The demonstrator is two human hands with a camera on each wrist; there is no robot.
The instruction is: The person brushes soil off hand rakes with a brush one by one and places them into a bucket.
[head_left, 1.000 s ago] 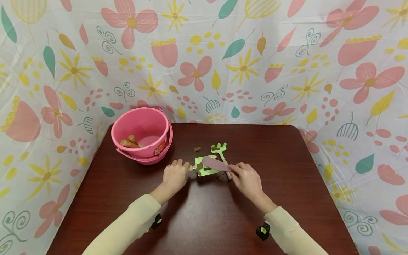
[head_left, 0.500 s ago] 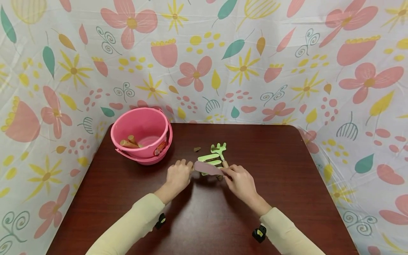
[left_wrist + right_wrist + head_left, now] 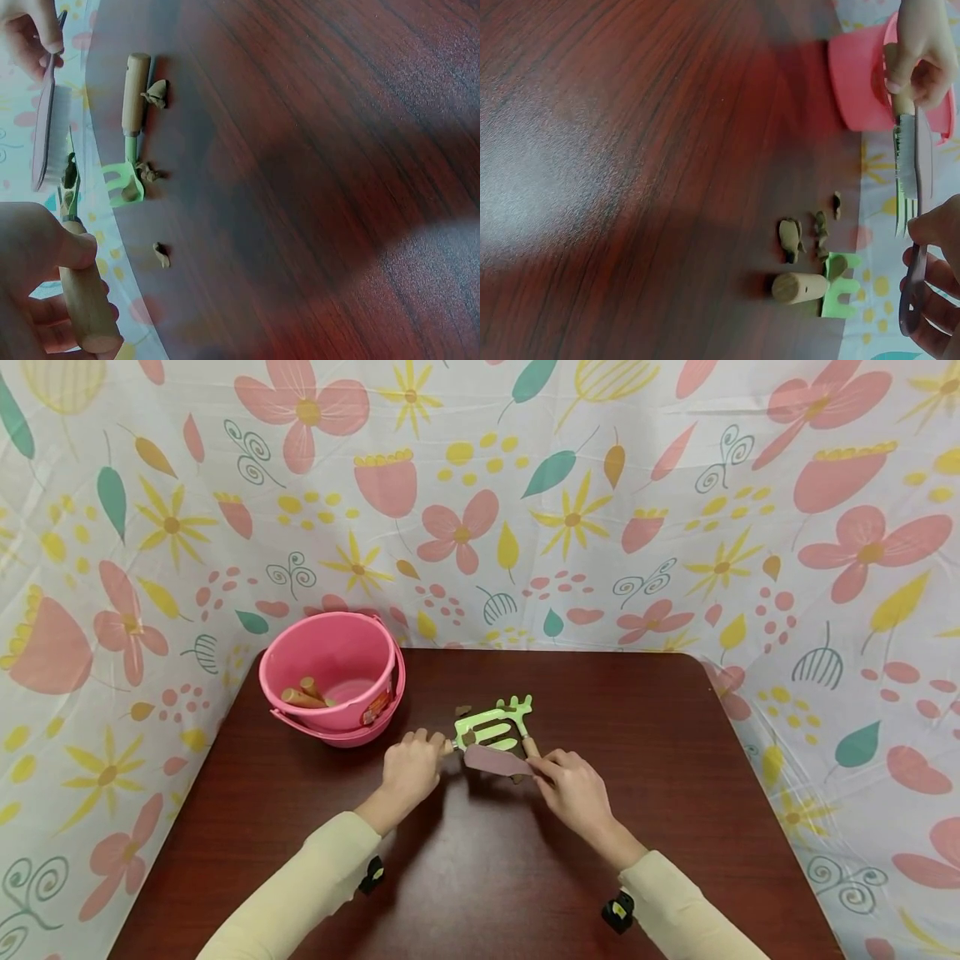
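My left hand (image 3: 408, 777) grips the wooden handle (image 3: 88, 304) of a light green garden fork (image 3: 480, 718), raised above the table with its tines pointing right. Brown bits show on the fork. In my right hand (image 3: 576, 789) I hold a mauve-backed brush (image 3: 495, 761) by its handle. Its white bristles (image 3: 61, 127) face the fork in the left wrist view; whether they touch it I cannot tell. Below, a green hand rake (image 3: 136, 94) with a wooden handle lies on the table. Dry leaf pieces (image 3: 790, 236) are scattered beside it.
A pink bucket (image 3: 341, 652) stands at the table's back left, with wooden-handled tools (image 3: 302, 698) inside. Another curled leaf piece (image 3: 161, 255) lies apart on the dark wooden table (image 3: 637, 710). Floral cloth (image 3: 480, 460) hangs behind and along both sides.
The brush has swept left and down across the fork, then back slightly right. The fork shifted right, then returned left and a little farther from me. Both hands keep their grips.
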